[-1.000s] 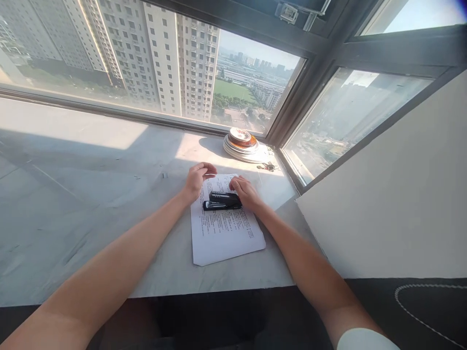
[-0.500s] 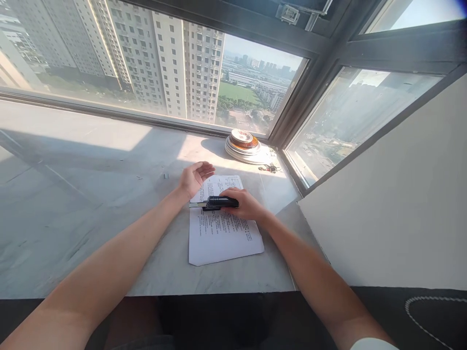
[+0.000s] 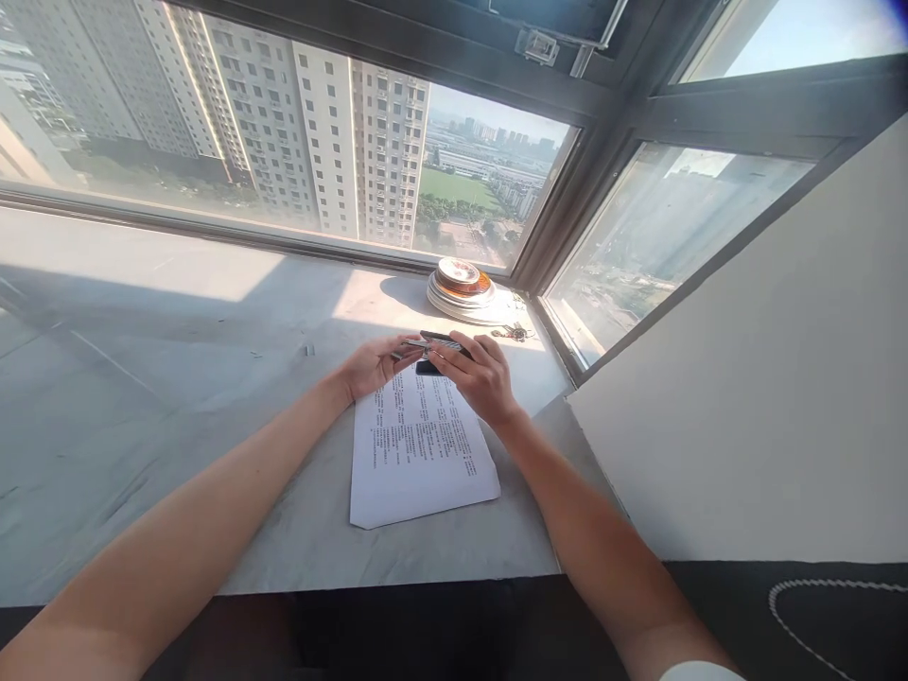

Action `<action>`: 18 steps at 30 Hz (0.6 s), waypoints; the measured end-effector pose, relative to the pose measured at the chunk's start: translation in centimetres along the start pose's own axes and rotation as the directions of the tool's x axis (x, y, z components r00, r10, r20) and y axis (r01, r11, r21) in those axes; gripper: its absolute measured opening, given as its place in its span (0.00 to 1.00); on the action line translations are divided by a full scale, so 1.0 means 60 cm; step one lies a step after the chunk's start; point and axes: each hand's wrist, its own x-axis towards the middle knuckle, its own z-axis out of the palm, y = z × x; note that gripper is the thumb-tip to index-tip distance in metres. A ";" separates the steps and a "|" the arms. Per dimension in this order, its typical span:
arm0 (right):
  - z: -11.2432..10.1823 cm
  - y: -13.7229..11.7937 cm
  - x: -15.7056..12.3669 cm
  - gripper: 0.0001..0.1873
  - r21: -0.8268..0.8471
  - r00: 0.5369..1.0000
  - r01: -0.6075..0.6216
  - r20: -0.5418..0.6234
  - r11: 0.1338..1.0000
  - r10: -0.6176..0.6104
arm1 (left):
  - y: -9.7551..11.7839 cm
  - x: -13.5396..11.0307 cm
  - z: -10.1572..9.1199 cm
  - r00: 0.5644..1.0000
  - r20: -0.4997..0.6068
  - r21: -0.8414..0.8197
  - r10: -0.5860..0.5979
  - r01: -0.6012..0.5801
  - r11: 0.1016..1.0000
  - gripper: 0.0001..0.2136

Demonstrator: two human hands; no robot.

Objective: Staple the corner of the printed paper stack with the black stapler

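A black stapler [image 3: 428, 367] is held between both hands above the far end of a printed sheet of paper [image 3: 418, 473]. My right hand [image 3: 482, 374] is closed around its body from the right. On the other side, my left hand [image 3: 375, 367] has its fingers closed at the stapler's silver metal end. The two halves of the stapler look spread apart, but the fingers cover part of it. The paper lies flat on the grey marble ledge [image 3: 284, 520], and the hands hide its top edge.
Behind the hands, a stack of plates or round lids [image 3: 461, 293] stands in the window corner. A small bunch of keys or trinkets [image 3: 515, 332] lies beside it. Small scraps [image 3: 309, 350] sit on the left. A white wall [image 3: 744, 407] bounds the right.
The stapler has been lifted and moved away from me, toward the paper's far end. My left hand, open and empty before, has closed on its metal end.
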 end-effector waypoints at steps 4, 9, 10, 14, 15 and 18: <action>0.000 -0.011 -0.004 0.15 0.139 0.951 -0.176 -0.231 0.974 0.205 | 0.001 0.006 -0.003 0.991 -0.112 -0.055 0.066 -0.073 0.996 0.11; -0.008 -0.041 -0.005 0.11 0.433 0.937 -0.347 0.123 0.832 0.327 | 0.001 0.006 -0.001 0.983 -0.165 -0.127 0.076 -0.097 0.987 0.12; -0.006 -0.047 -0.005 0.10 0.445 0.938 -0.342 0.209 0.827 0.276 | 0.001 0.005 0.000 0.989 -0.131 -0.116 0.075 -0.091 0.989 0.12; 0.007 -0.056 -0.005 0.07 0.392 0.927 -0.282 0.345 0.876 0.144 | -0.003 -0.002 0.007 0.997 -0.024 0.011 0.079 -0.078 0.997 0.14; 0.009 -0.055 -0.004 0.08 0.385 0.931 -0.267 0.339 0.883 0.134 | -0.005 -0.004 0.008 0.997 -0.015 0.062 0.074 -0.073 0.995 0.15; 0.010 -0.049 0.001 0.11 0.445 0.958 -0.284 0.166 0.849 0.234 | -0.010 -0.008 0.010 0.995 0.011 0.243 0.100 -0.100 0.965 0.18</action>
